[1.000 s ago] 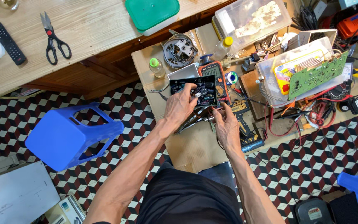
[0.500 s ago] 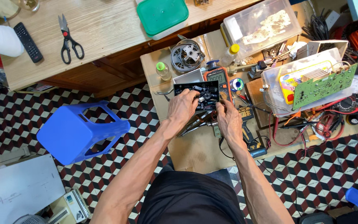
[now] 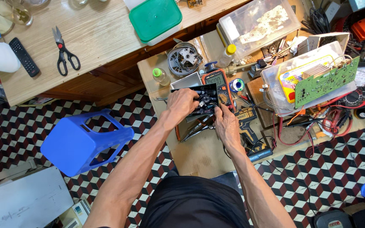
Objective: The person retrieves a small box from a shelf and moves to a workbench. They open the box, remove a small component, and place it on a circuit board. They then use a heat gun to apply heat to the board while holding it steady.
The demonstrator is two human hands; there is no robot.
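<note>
My left hand (image 3: 181,104) grips the left side of a black electronic module (image 3: 203,101) held over a small cluttered workbench (image 3: 199,147). My right hand (image 3: 226,122) sits at the module's right lower edge, fingers curled against it. An orange multimeter (image 3: 217,82) lies just behind the module, partly hidden by it. Thin metal tools (image 3: 193,131) lie under my hands.
A green circuit board (image 3: 326,82) rests on a clear box at right, with red and black wires (image 3: 317,122) below. A round motor part (image 3: 183,59), small bottles, solder spool, green-lidded tub (image 3: 155,19), scissors (image 3: 64,52), remote, paper roll. A blue plastic stool (image 3: 83,141) lies tipped on the tiled floor.
Both hands stay on the black module over the bench with little motion. The camera has shifted, so the whole scene slid right and down in view.
</note>
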